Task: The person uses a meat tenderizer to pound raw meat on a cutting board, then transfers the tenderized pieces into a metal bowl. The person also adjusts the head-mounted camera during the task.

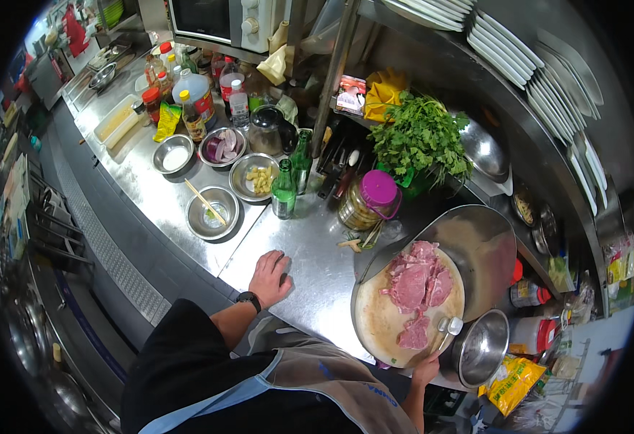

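My right hand (pixel 426 370) grips the handle of a metal meat mallet (pixel 451 327), whose head is over the lower right edge of a round cutting board (pixel 374 336). On the board lie several slices of raw pink meat (pixel 412 287), one smaller piece (pixel 414 332) apart from the larger pile. A curved metal sheet (pixel 477 244) stands around the board's far side. My left hand (pixel 270 278), with a black watch at the wrist, rests on the steel counter (pixel 317 255) near its front edge, fingers slightly apart and holding nothing.
Steel bowls, one with chopsticks (pixel 206 202), stand at left near green bottles (pixel 284 190). A purple-lidded jar (pixel 368 199) and cilantro (pixel 422 138) are behind. An empty-looking metal bowl (pixel 484 348) and a yellow packet (pixel 512 384) sit right of the board. Plates (pixel 504 49) fill the upper shelf.
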Action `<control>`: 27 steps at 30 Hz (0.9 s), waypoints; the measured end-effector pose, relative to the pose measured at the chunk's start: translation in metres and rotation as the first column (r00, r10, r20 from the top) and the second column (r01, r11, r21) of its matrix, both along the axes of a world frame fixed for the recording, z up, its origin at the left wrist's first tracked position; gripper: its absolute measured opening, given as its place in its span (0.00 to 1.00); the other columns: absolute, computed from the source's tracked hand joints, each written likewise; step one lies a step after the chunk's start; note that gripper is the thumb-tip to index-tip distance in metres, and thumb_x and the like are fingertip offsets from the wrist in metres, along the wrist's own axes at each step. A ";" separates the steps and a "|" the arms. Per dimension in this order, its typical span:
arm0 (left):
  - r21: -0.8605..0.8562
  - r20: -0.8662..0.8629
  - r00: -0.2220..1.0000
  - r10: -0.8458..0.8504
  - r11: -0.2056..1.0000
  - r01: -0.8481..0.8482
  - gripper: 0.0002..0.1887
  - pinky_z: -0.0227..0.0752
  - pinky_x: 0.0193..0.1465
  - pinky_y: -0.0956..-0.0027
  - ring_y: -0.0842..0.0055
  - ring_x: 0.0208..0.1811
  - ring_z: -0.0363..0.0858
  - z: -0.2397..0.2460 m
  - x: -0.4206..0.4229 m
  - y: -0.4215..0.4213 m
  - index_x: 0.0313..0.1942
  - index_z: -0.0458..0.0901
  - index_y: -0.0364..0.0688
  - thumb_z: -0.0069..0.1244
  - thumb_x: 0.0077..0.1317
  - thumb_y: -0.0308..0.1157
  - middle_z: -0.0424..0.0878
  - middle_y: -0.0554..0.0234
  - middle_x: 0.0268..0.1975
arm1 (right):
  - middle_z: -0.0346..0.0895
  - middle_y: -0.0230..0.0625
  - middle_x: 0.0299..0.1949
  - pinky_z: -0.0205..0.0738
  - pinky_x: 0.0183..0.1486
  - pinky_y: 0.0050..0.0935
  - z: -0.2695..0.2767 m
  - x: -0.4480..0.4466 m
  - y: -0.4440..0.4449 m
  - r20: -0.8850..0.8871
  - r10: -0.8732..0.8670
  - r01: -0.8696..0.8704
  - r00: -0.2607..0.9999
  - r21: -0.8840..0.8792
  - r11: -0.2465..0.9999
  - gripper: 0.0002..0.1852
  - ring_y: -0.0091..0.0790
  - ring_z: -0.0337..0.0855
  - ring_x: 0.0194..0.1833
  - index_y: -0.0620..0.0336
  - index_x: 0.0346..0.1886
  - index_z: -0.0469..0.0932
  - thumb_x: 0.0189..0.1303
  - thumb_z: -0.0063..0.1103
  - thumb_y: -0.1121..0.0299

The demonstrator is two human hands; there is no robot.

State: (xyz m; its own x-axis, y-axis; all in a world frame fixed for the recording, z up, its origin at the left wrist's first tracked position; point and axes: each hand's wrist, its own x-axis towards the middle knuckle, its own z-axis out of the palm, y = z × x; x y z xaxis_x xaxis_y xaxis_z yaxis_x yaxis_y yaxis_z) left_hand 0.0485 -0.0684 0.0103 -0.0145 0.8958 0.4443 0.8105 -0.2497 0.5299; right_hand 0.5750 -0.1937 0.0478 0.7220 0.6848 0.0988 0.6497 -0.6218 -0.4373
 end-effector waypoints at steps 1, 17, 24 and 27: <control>0.003 -0.001 1.000 0.002 1.000 -0.002 0.29 0.70 0.74 0.45 0.44 0.69 0.74 0.000 -0.001 0.000 0.62 0.79 0.37 0.60 0.57 0.31 0.77 0.43 0.66 | 0.85 0.69 0.40 0.76 0.47 0.64 -0.004 0.004 -0.001 0.027 0.014 -0.013 1.000 -0.006 1.000 0.37 0.76 0.83 0.45 0.74 0.46 0.85 0.87 0.35 0.46; -0.042 0.011 0.998 -0.069 0.997 0.069 0.29 0.55 0.80 0.34 0.49 0.73 0.71 -0.006 -0.008 -0.001 0.62 0.79 0.41 0.60 0.60 0.37 0.75 0.45 0.67 | 0.86 0.68 0.41 0.77 0.48 0.63 -0.018 0.017 -0.003 0.018 -0.017 0.018 1.000 -0.056 0.998 0.36 0.75 0.84 0.47 0.71 0.51 0.85 0.86 0.36 0.44; -0.034 0.040 0.994 -0.102 0.994 0.103 0.29 0.53 0.81 0.35 0.51 0.74 0.69 -0.007 -0.009 -0.001 0.63 0.78 0.42 0.60 0.61 0.39 0.73 0.48 0.69 | 0.85 0.69 0.40 0.76 0.51 0.64 -0.015 0.020 -0.002 0.033 -0.030 0.031 0.999 -0.041 0.999 0.39 0.77 0.84 0.48 0.73 0.48 0.86 0.85 0.36 0.41; -0.052 0.038 0.995 -0.088 0.995 0.090 0.29 0.53 0.81 0.34 0.51 0.75 0.68 -0.008 -0.010 -0.003 0.64 0.77 0.42 0.60 0.62 0.40 0.73 0.47 0.69 | 0.85 0.69 0.38 0.75 0.49 0.63 -0.022 0.022 -0.004 0.060 -0.046 0.049 0.997 -0.050 0.998 0.40 0.77 0.84 0.46 0.74 0.44 0.86 0.85 0.36 0.41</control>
State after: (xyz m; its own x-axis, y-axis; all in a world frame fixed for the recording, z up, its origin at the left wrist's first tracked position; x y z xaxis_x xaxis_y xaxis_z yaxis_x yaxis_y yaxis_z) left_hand 0.0382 -0.0717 0.0024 0.0511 0.9168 0.3960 0.7669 -0.2901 0.5725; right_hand 0.5974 -0.1980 0.0262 0.7477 0.6553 0.1076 0.6428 -0.6734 -0.3653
